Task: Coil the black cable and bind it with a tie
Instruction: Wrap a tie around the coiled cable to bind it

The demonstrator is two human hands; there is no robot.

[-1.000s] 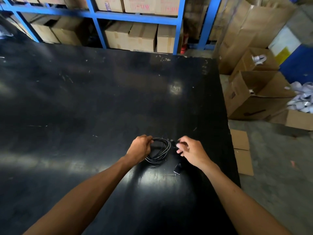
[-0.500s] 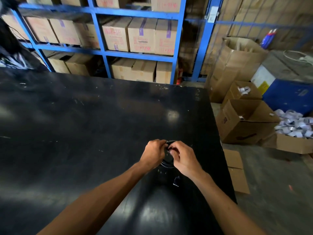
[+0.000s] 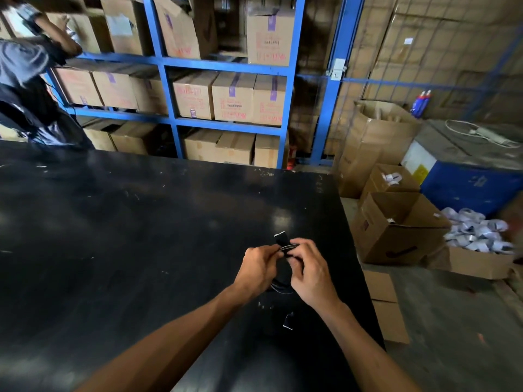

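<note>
Head view, both hands (image 3: 285, 267) pinching black cable (image 3: 286, 247), cardboard boxes (image 3: 396, 230) beside table (image 3: 141, 222)

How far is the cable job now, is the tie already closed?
Done: the black cable is gathered into a coil. In hand: the left hand and right hand pinch the coil together, with the tie sticking up loose above the fingers. Left: wrapping and closing the tie.

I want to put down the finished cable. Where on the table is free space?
The black table is bare left of the left hand, up to the far edge by the blue shelves. Crowded only at both hands, with the right hand, the cable and a small black piece.
</note>
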